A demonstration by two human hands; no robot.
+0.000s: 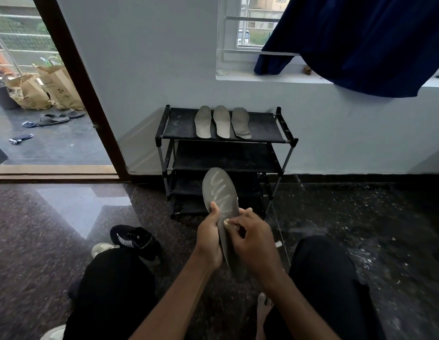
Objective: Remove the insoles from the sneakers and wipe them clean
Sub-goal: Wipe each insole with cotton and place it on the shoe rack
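A grey insole stands nearly upright between my knees, with pale zigzag wipe marks on its upper half. My left hand grips its left edge, thumb on the front face. My right hand pinches a small pale wipe against the insole's middle. Three more grey insoles lie side by side on the top shelf of the black shoe rack. A black sneaker sits on the floor by my left knee, and part of a pale sneaker shows beside it.
The rack stands against a pale wall under a window draped with dark blue cloth. An open doorway at left shows paper bags, sandals and socks. The polished dark stone floor is dusty at right. My bare foot rests below.
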